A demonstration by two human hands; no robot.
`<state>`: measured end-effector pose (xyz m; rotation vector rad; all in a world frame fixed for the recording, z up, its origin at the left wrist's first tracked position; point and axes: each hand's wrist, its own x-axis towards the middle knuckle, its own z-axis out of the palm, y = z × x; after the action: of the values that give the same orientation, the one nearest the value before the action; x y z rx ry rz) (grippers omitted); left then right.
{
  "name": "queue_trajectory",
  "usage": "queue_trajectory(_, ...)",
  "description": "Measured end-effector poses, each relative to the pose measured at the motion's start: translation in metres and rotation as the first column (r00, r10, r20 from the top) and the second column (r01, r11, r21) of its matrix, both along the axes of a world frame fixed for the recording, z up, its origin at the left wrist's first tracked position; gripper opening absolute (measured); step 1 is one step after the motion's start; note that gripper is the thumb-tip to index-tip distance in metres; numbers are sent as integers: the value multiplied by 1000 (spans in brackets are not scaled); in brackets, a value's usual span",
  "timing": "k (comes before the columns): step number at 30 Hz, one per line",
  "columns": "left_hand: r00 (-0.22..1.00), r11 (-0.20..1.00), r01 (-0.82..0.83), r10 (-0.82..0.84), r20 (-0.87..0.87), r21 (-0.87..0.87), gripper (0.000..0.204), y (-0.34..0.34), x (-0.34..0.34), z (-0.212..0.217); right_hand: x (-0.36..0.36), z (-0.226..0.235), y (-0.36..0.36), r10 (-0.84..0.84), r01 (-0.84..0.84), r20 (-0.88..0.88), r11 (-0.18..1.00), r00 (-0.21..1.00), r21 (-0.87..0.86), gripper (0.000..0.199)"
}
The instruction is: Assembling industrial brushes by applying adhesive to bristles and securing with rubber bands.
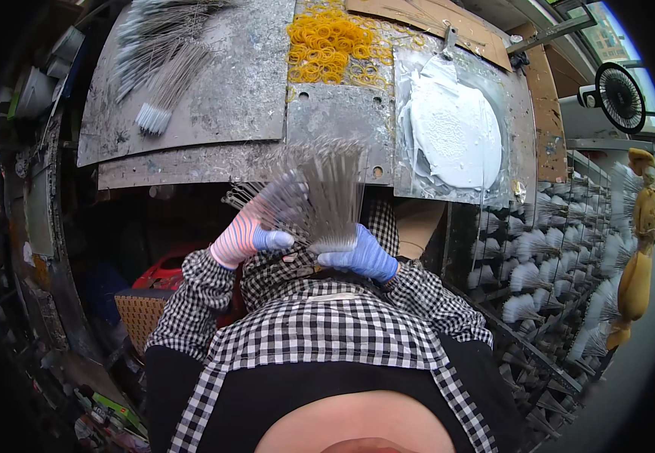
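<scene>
Over my lap, in front of the table's near edge, a fanned-out bundle of thin grey wires [335, 185] spreads upward, its far ends blurred by motion. My right hand [365, 255], in a blue glove, is closed round the lower end of the bundle. A pink and blue striped glove covers my left hand [256, 223], which is closed on wires at the left side; its fingers are partly hidden behind them, and some wires stick out to its left. Loose white-tipped wires [165, 87] lie in a heap on the table's far left.
Yellow rubber bands [324, 49] are piled at the table's back middle. White paste [456, 136] covers a board on the right, with a putty knife [444, 64] at its far edge. Racks of white-tipped wire fans [527, 279] and a small electric fan [620, 97] stand to the right.
</scene>
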<state>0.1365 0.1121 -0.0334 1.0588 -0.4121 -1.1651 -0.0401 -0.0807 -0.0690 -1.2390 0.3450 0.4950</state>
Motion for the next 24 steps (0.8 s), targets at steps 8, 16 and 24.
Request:
queue_trajectory(8,898,955,179,-60,435,-238,58,-99,12,103,52,40,-45,293,-18,406,829,866,-560,85)
queue_trajectory(16,676,948,-107,291,677,-300,39,-158,40,65,98,108,-141,519,321,250,-50,817,-946,71)
queue_trajectory(24,638,969,-46,216,739,-244,30,-171,45,18,172,227,-95,553,719,830,547,74,-429,59)
